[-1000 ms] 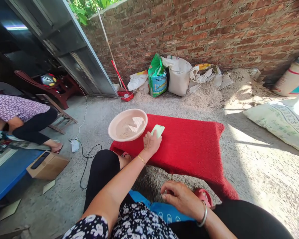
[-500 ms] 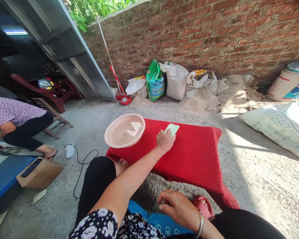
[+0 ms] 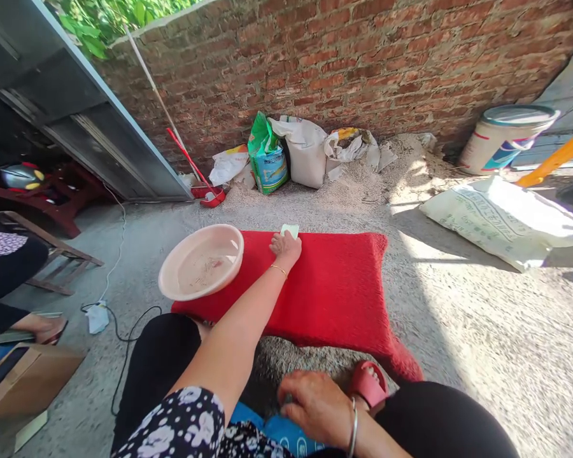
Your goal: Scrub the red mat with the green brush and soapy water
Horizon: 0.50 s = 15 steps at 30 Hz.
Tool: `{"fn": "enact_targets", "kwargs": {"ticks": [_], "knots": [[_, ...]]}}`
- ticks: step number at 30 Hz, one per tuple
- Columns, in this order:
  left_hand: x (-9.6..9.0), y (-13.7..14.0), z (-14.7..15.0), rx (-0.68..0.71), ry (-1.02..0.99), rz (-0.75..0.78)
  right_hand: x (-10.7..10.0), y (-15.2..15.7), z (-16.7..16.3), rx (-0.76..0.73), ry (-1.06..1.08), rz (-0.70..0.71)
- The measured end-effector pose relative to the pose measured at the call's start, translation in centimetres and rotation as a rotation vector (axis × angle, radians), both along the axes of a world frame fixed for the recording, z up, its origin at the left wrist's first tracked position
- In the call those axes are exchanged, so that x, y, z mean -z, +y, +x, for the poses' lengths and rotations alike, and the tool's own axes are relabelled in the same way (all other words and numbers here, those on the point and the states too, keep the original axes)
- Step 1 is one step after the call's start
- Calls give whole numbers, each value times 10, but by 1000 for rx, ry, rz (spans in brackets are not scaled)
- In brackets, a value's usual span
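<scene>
One red-covered worktop (image 3: 337,286) before us, pale pink basin (image 3: 170,277) at its left end. Our right hand (image 3: 318,404) hangs short of it, half-curled, loosely open; our left hand (image 3: 286,249) grips a pale green piece (image 3: 290,229) at the far edge.

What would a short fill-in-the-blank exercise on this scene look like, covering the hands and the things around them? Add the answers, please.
1. The left hand holds a pale green piece at a cloth coloured ____.
2. Seen by the wearer, the basin stands at the cloth's ____ end.
3. The bangle around the wrist of the right hand is coloured ____.
4. The wall behind the white sack is built of ____.

Missing words: red; left; silver; bricks.
</scene>
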<state>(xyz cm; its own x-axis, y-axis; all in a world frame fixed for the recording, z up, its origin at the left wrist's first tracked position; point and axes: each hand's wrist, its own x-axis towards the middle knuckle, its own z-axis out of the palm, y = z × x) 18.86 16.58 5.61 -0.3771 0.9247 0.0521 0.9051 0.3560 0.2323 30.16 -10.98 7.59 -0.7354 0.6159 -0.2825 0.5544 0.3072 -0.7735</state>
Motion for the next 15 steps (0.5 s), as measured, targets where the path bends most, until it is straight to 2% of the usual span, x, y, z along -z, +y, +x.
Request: {"fn": "enact_targets", "kwargs": {"ticks": [5,7,9,12,14,15], "knots": [[5,-4,102,225,-24,-23,5,-3,3,-18,-15,28],[6,-13,141,362,-38,-34,6,-4,4,-38,-23,25],[6,-28,173,557,-66,-89,7,-3,4,-66,-41,20],[2,-55,196,881,-127,-199,8,-2,2,-110,-104,29],[-3,-69,189,965,-151,-192,10,-2,0,-135,-140,64],[-6,-73,178,943,-153,-163,11,-3,-1,-146,-156,86]]}}
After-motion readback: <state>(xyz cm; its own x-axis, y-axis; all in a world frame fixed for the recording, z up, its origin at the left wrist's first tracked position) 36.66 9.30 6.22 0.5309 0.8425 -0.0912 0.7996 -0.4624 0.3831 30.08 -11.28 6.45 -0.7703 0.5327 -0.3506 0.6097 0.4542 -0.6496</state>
